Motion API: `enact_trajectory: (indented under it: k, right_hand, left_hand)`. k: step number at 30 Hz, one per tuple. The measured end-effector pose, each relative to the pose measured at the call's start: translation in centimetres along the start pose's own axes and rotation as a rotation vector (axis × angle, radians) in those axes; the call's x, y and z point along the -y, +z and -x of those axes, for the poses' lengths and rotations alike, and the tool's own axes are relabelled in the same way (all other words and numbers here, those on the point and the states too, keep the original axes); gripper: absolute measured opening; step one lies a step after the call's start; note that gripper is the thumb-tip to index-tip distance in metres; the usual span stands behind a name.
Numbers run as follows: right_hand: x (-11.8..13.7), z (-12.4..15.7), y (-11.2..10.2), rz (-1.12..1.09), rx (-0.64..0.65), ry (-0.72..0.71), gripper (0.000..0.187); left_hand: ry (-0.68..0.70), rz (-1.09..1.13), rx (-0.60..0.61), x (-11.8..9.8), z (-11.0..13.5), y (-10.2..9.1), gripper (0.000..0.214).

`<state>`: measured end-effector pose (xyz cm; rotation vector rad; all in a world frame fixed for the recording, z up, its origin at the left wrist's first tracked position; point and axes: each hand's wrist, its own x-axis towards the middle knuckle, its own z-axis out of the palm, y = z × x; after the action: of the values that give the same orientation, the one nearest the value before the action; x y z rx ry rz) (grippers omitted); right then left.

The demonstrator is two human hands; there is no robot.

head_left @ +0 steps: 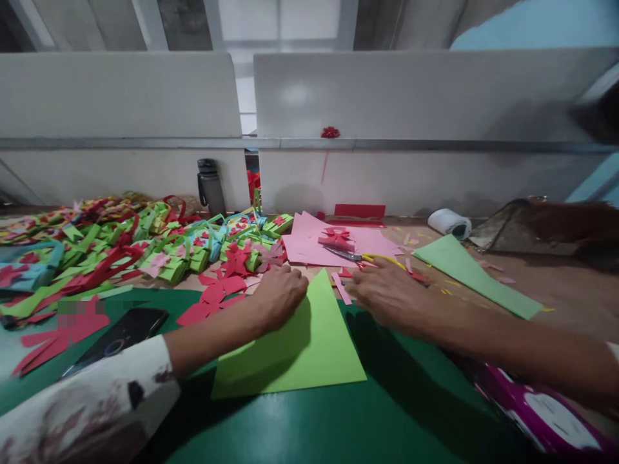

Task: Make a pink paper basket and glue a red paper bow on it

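Note:
A bright green paper sheet lies in front of me on a dark green mat, its far end tapering to a point. Over its upper left edge is my left hand, fingers curled and closed; the fingertips are hidden. My right hand is beyond the sheet's right side, its fingers also bent together. What either hand holds cannot be made out. A narrow pink paper strip lies by the right fingers. Just behind that hand are scissors with yellow handles, partly on pink paper sheets.
Red paper flowers and a heap of small green paper bags spread left. A phone lies near my left sleeve. A dark bottle stands by the partition. Light green paper and a purple package are right.

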<state>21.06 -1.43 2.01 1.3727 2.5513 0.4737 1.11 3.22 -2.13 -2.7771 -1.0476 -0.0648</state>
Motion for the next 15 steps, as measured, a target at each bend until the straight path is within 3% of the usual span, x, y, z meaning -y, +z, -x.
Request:
enact_trajectory:
  k: [2,5,9,12,15]
  right_hand:
    - [-0.4,-2.1,-0.7,-0.011,0.133,0.044,0.008]
    - [-0.5,-4.5,-1.2,-0.039,0.294,0.089,0.028]
    - [-0.2,-6.7,-1.3,-0.046,0.452,0.099,0.032]
    - [-0.1,-7.4,-1.3,-0.037,0.496,0.085,0.03]
    - [-0.1,-7.0,-1.8,-0.016,0.445,0.076,0.025]
  left_hand:
    - [-0.025,-0.021,0.012,1.5,-1.7,0.6,0.019]
    - [-0.005,-0.042,0.041,2.1,-3.1,1.6,0.018]
    - [0.029,-0.082,0.029,1.6,-3.8,2.5,0.018]
    - [0.033,-0.131,0.001,1.9,-3.7,2.9,0.023]
    - [0.023,-0.197,-0.04,2.8,-3.4,2.5,0.024]
